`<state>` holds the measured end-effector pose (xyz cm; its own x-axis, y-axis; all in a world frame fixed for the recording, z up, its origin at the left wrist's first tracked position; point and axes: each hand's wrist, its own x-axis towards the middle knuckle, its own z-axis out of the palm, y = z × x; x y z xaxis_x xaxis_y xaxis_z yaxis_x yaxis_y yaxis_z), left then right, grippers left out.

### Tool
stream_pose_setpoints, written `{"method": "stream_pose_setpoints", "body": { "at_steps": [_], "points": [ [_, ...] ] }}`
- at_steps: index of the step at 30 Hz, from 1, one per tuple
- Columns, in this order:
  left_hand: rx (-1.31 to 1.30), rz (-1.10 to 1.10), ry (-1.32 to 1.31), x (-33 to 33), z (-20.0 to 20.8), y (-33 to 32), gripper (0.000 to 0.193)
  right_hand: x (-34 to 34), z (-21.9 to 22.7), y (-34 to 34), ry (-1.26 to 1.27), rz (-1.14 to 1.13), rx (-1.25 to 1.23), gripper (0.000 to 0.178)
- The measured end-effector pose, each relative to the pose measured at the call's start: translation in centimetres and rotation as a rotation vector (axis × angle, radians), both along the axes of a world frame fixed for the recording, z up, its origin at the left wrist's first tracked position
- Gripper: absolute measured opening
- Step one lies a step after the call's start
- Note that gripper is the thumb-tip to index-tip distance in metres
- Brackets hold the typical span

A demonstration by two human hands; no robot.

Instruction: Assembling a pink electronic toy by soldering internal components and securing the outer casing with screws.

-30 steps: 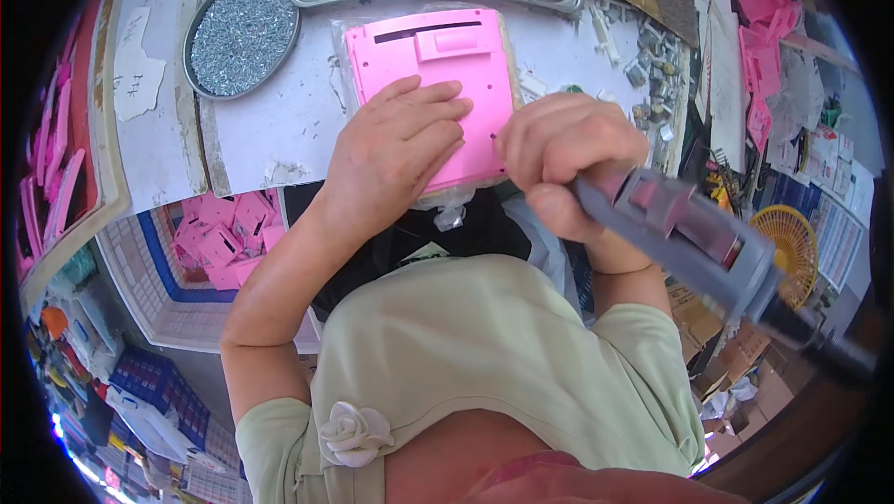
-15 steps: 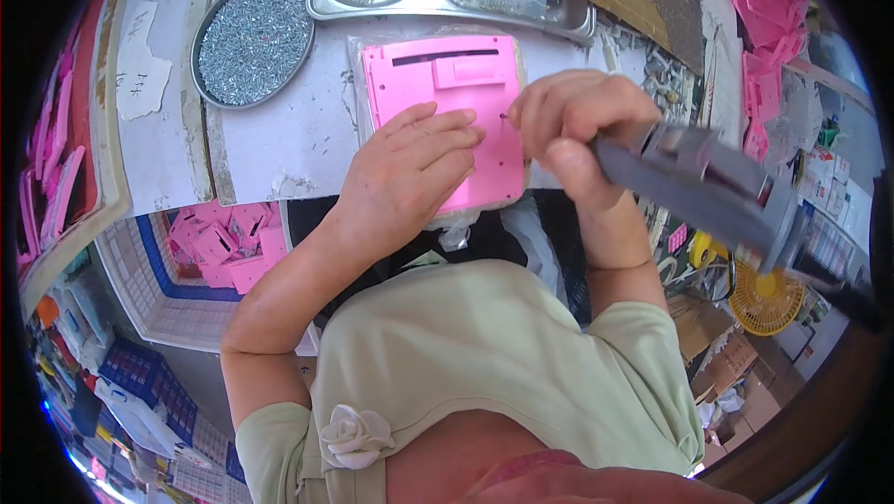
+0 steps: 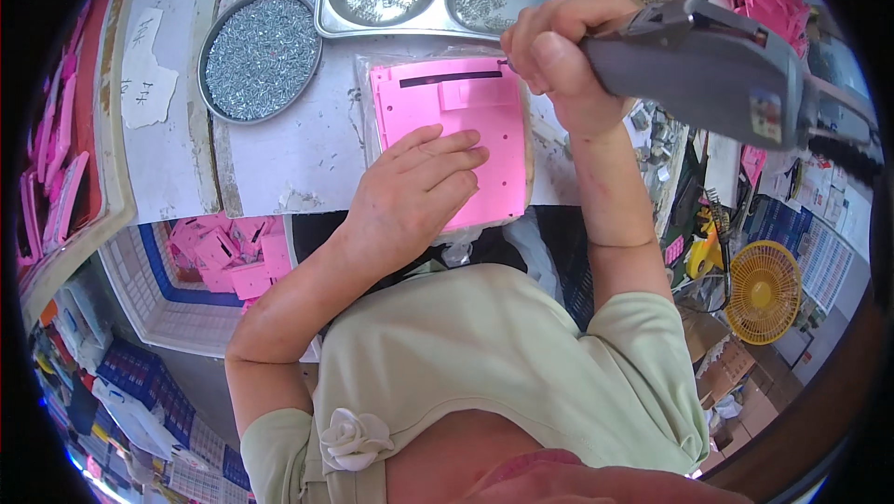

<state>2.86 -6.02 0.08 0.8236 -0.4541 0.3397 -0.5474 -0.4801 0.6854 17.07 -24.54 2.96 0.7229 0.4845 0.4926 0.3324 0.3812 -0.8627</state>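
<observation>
A pink plastic panel point(image 3: 498, 164) with a dark slot near its far edge lies on a pad on the white bench. My left hand point(image 3: 414, 189) rests flat on its left part, fingers stretched out and holding nothing. In my right hand point(image 3: 568, 48) is a grey electric screwdriver point(image 3: 703, 76), its body pointing out to the right. The fingers wrap round its front end, and its tip is at the panel's far right corner. Small holes dot the panel's surface.
A round dish of small screws point(image 3: 261, 57) stands at the far left of the bench. Behind the panel sits a metal compartment tray point(image 3: 445, 25) holding small parts. Below the bench's left edge, a white basket point(image 3: 149, 304) holds pink pieces. A yellow fan point(image 3: 764, 292) is at the right.
My right hand has moved away from me with the electric screwdriver, from the panel's right edge to its far right corner. My left hand stays on the panel.
</observation>
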Motion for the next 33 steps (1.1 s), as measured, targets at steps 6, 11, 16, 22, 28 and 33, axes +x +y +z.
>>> {"method": "stream_pose_setpoints", "body": {
  "at_steps": [6, 11, 16, 22, 28, 33],
  "points": [
    [-0.087, 0.021, -0.017, -0.1, -0.3, -0.1, 0.013, 0.0, 1.1, -0.1, -0.017, -0.080, -0.071, 0.015],
    [-0.307, 0.229, -0.003, -0.8, -0.2, 0.4, 0.019, -3.7, 7.3, 1.3, 0.052, 0.190, 0.065, 0.029],
    [-0.282, 0.344, -0.042, -1.2, 0.0, 2.0, 0.020, -5.8, 7.3, 3.4, 0.139, 0.271, 0.054, 0.033],
    [-0.275, 0.376, -0.113, -1.0, -0.4, 3.6, 0.020, -5.9, 7.3, 5.4, 0.166, 0.255, 0.031, 0.030],
    [-0.117, 0.408, -0.165, 2.6, 0.1, 8.8, 0.025, -4.5, 6.3, 7.6, 0.083, 0.146, 0.061, 0.021],
    [0.463, 0.730, -0.132, 4.8, -2.2, 14.3, 0.012, -1.2, 1.7, 8.7, 0.035, 0.160, 0.056, 0.016]
  ]
}}
